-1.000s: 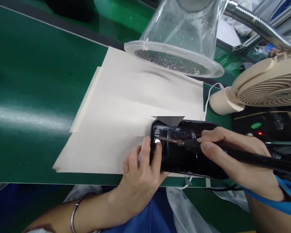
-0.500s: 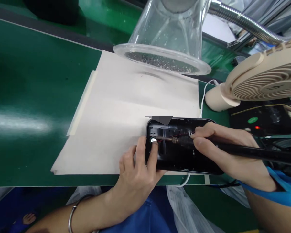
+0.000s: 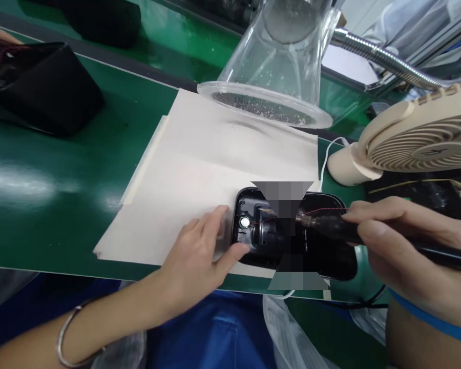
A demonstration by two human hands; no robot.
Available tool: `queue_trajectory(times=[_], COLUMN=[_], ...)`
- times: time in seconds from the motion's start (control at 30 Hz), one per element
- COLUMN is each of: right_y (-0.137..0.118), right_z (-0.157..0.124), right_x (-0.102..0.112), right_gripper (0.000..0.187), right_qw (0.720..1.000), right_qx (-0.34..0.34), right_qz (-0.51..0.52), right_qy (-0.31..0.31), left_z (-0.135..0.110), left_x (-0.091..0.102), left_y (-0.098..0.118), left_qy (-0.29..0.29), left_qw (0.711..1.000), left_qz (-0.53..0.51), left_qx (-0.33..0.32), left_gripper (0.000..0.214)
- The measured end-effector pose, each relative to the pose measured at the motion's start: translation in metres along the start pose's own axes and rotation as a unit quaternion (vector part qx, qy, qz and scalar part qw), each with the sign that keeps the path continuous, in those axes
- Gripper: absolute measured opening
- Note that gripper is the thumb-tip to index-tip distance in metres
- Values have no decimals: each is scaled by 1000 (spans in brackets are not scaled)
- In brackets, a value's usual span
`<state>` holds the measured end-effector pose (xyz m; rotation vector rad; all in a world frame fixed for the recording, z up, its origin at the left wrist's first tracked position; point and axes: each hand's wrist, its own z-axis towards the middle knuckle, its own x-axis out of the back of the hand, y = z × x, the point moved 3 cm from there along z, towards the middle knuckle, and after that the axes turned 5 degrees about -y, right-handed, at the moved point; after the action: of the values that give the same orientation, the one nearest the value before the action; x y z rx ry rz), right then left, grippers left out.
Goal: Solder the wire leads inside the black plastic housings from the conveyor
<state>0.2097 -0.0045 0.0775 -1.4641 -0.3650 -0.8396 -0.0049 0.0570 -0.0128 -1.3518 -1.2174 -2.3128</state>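
A black plastic housing (image 3: pixel 330 256) lies open side up. Near its left end sits a small round silver part (image 3: pixel 245 221), with a thin red wire (image 3: pixel 322 209) running right from it. My right hand (image 3: pixel 403 241) grips a soldering iron (image 3: pixel 334 228) by its black handle, the tip pointing left over the housing. The wire's far end meets my right fingertips; whether they pinch it I cannot tell. My left hand (image 3: pixel 203 248) is open at the housing's left edge, thumb and fingers apart, the thumb at the rim. A grey pixelated patch hides the housing's middle and the iron's tip.
White paper (image 3: pixel 184 169) is taped to the green bench (image 3: pixel 111 154). A clear funnel-shaped hood (image 3: pixel 272 66) hangs over its back edge. At right stand a beige fan (image 3: pixel 422 138) and its white cable. Another person's hand (image 3: pixel 2 35) is at a black case (image 3: pixel 61 92) on the left.
My right hand drew the soldering iron rightward, away from the silver part. My left hand lifted off that part and moved left, opening. A black case and another person's hand came into view at left.
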Motion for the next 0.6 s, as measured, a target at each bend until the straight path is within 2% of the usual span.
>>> queue_trajectory(times=[0.1,0.2,0.37,0.6], right_y=[-6,-8,-6,-3], right_z=[4,9,18,22], right_x=[-8,-16,-22,-30], right_gripper=[12,17,20,19], right_qw=[999,994,986,986], right_qx=[32,74,111,103], right_qz=[-12,-27,-47,-33], right_qy=[-42,-79,-115,-123], left_z=[18,37,58,60], left_x=[1,3,8,10], left_y=[-10,-17,-23,-24], left_qy=[-108,-162,-197,-217], left_qw=[988,974,966,961], left_qz=[-103,-154,-164,-172], left_qx=[34,33,-14,-24], left_gripper=[24,18,19,23])
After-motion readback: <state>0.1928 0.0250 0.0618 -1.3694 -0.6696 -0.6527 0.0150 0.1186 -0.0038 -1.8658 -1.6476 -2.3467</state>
